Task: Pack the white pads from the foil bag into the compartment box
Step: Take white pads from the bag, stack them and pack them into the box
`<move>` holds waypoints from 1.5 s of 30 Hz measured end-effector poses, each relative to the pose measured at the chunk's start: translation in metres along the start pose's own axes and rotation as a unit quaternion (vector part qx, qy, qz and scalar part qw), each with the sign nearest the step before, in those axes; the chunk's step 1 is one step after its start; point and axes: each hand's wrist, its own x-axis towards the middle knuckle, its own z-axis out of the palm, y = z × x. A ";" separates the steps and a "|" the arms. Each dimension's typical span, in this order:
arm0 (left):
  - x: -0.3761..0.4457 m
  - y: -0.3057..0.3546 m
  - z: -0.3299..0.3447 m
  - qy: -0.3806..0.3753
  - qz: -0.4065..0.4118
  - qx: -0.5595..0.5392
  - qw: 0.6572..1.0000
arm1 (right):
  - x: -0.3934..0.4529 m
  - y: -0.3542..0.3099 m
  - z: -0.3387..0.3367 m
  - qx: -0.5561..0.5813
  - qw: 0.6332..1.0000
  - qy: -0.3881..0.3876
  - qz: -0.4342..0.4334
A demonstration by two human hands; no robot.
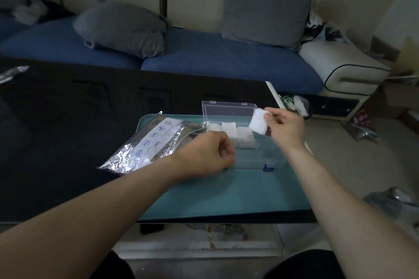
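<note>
A clear compartment box (pixel 249 161) sits on a teal tray (pixel 226 192) with its lid (pixel 229 111) standing open at the back. Several white pads (pixel 242 137) fill its far compartments. My right hand (pixel 286 127) pinches one white pad (pixel 258 123) in the air above the box's right end. The crinkled foil bag (pixel 145 145) lies on the tray's left side, its mouth toward the box. My left hand (pixel 208 154) rests with curled fingers at the box's near left corner, beside the bag's mouth; nothing shows in its grip.
The tray lies on a dark table (pixel 56 142) whose right edge is just beyond the box. A blue sofa (pixel 204 56) with grey cushions stands behind. Bags and clutter lie on the floor at right (pixel 362 131).
</note>
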 end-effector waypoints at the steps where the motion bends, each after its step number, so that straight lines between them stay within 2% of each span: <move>1: 0.002 0.000 0.001 0.021 0.030 0.032 0.999 | 0.002 0.004 0.003 -0.040 0.999 -0.004 -0.011; 4: 0.007 -0.003 0.005 0.041 0.088 0.098 0.990 | 0.003 0.005 0.014 -0.131 0.991 -0.024 -0.026; 9: 0.014 -0.010 0.015 0.022 0.141 0.219 0.965 | 0.005 0.006 0.029 -0.174 0.984 -0.039 0.028; 14: 0.013 -0.006 0.006 0.094 0.192 0.212 0.953 | 0.005 0.002 0.031 -0.225 0.972 -0.059 0.015; 18: 0.011 -0.005 -0.011 0.168 0.201 0.192 0.946 | 0.006 0.002 0.028 -0.247 0.967 -0.055 0.005; 20: 0.009 -0.006 -0.024 0.202 0.187 0.183 0.944 | 0.008 0.000 0.026 -0.255 0.965 -0.059 0.019; 23: 0.004 -0.010 -0.044 0.217 0.135 0.223 0.941 | 0.009 -0.004 0.024 -0.275 0.954 -0.112 0.054; 26: -0.003 -0.015 -0.058 0.147 0.045 0.286 0.946 | 0.007 -0.007 0.027 -0.288 0.950 -0.104 0.065; 29: -0.008 -0.022 -0.062 0.077 -0.029 0.339 0.937 | 0.004 -0.006 0.030 -0.318 0.940 -0.108 0.061; 32: -0.008 -0.029 -0.067 0.075 -0.075 0.313 0.944 | 0.005 -0.014 0.028 -0.336 0.939 -0.073 -0.003; 34: -0.005 -0.035 -0.072 0.092 -0.101 0.287 0.948 | 0.002 -0.031 0.028 -0.279 0.956 -0.038 -0.086; 35: -0.004 -0.038 -0.074 0.097 -0.115 0.279 0.948 | -0.003 -0.044 0.030 -0.233 0.963 -0.049 -0.124; 37: 0.000 -0.045 -0.075 0.101 -0.132 0.273 0.948 | -0.023 -0.071 0.038 -0.147 0.966 -0.140 -0.158; 39: 0.004 -0.049 -0.075 0.114 -0.142 0.264 0.947 | -0.049 -0.086 0.053 -0.134 0.942 -0.268 -0.153; 41: 0.006 -0.051 -0.075 0.130 -0.152 0.251 0.947 | -0.071 -0.088 0.067 -0.149 0.915 -0.358 -0.115; 43: 0.007 -0.053 -0.075 0.142 -0.158 0.232 0.949 | -0.082 -0.084 0.078 -0.177 0.898 -0.392 -0.094; 45: 0.006 -0.055 -0.077 0.142 -0.164 0.197 0.956 | -0.089 -0.081 0.086 -0.215 0.882 -0.403 -0.116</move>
